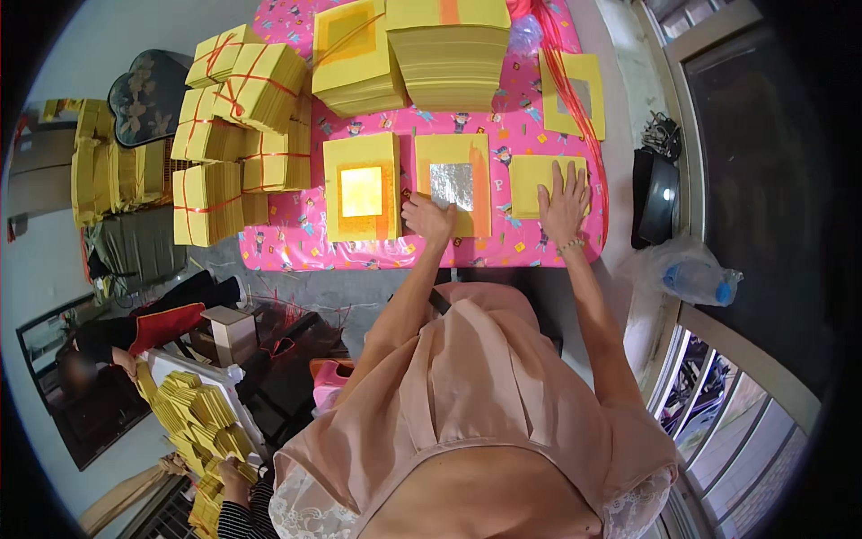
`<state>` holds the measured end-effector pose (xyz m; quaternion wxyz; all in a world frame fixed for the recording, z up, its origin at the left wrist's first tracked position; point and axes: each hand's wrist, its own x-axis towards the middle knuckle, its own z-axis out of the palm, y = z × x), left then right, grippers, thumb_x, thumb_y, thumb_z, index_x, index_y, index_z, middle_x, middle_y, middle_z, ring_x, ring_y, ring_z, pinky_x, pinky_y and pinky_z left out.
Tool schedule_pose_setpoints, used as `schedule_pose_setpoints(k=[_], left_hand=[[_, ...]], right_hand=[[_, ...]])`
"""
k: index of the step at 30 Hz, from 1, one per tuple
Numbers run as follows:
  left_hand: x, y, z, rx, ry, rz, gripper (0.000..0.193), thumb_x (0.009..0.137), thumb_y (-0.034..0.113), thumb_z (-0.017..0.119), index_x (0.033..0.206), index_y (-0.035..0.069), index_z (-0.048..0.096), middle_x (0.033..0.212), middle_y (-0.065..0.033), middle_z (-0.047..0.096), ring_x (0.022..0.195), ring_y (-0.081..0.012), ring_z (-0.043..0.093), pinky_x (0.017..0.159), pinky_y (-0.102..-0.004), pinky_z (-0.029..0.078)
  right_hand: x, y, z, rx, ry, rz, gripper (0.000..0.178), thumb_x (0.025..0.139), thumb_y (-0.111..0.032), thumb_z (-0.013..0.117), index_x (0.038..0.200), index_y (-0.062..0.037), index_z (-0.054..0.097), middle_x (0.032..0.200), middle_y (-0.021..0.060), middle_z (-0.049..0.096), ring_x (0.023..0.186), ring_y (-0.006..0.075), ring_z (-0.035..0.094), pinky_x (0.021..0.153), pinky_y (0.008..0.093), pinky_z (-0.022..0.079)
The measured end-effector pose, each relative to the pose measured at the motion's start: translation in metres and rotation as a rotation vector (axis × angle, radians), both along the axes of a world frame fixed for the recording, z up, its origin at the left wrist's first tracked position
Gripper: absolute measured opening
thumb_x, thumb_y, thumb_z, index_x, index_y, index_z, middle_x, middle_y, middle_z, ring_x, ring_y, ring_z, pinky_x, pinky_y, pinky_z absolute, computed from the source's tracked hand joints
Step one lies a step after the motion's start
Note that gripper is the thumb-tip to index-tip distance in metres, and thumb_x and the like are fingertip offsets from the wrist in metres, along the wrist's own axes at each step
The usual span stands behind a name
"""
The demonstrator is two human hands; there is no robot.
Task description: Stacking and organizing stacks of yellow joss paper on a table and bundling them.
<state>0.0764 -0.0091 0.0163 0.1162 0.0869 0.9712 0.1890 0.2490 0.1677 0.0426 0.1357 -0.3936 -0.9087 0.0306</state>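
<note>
My left hand (429, 217) is at the lower left edge of a stack of yellow paper sheets (479, 189), its fingers bent at the edge and closed on the paper. The top sheet there carries a silver foil square (452, 185) and an orange stripe. My right hand (564, 205) lies flat, fingers stretched, on a smaller yellow paper stack (530, 187) to the right. Left of my left hand stands another stack of yellow sheets (370, 151), with a shining foil square (362, 191) framed in orange on top.
Tall yellow paper stacks (449, 67) stand at the back of the pink patterned table (296, 256). Bundles tied with red string (208, 202) are piled at left. Red strings (575, 103) hang down the right side. Another person's hand (235, 472) is among yellow paper at lower left.
</note>
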Motion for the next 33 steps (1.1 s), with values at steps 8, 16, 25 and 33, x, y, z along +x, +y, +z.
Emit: schedule_pose_setpoints(k=[8, 16, 25, 33], left_hand=[[-0.024, 0.016, 0.0, -0.223, -0.088, 0.049, 0.083, 0.047, 0.036, 0.085, 0.105, 0.0, 0.037, 0.104, -0.0156, 0.046, 0.1, -0.0311, 0.047, 0.084, -0.0417, 0.042], [-0.027, 0.015, 0.001, -0.266, -0.083, 0.025, 0.085, 0.044, 0.038, 0.087, 0.103, 0.004, 0.036, 0.108, -0.0152, 0.047, 0.097, -0.0283, 0.053, 0.083, -0.0373, 0.046], [-0.031, -0.004, -0.009, 0.101, -0.189, -0.079, 0.058, 0.068, 0.024, 0.069, 0.11, 0.0, 0.038, 0.103, -0.0258, 0.051, 0.099, -0.0443, 0.054, 0.082, -0.0498, 0.047], [-0.035, -0.04, 0.027, 0.533, -0.257, -0.317, 0.033, 0.08, 0.008, 0.055, 0.108, 0.001, 0.04, 0.092, -0.0262, 0.055, 0.082, -0.0438, 0.058, 0.072, -0.0488, 0.046]], right_hand=[[-0.004, 0.008, 0.014, -0.118, -0.032, 0.007, 0.053, 0.091, -0.04, 0.047, 0.135, -0.009, 0.042, 0.14, 0.0206, 0.035, 0.133, 0.0415, 0.025, 0.107, 0.0589, 0.017], [-0.008, 0.018, 0.024, -0.183, -0.031, -0.024, 0.05, 0.092, -0.039, 0.047, 0.132, -0.0082, 0.044, 0.136, 0.0182, 0.04, 0.132, 0.0398, 0.027, 0.106, 0.0594, 0.016], [-0.01, 0.016, 0.052, -0.149, 0.108, 0.005, 0.045, 0.093, -0.032, 0.049, 0.129, -0.0066, 0.047, 0.128, 0.0149, 0.046, 0.128, 0.0365, 0.034, 0.104, 0.0568, 0.02], [-0.026, -0.023, 0.08, -0.288, 0.32, 0.122, 0.039, 0.091, -0.023, 0.053, 0.125, -0.0037, 0.049, 0.118, 0.0156, 0.052, 0.113, 0.0353, 0.047, 0.099, 0.0466, 0.031]])
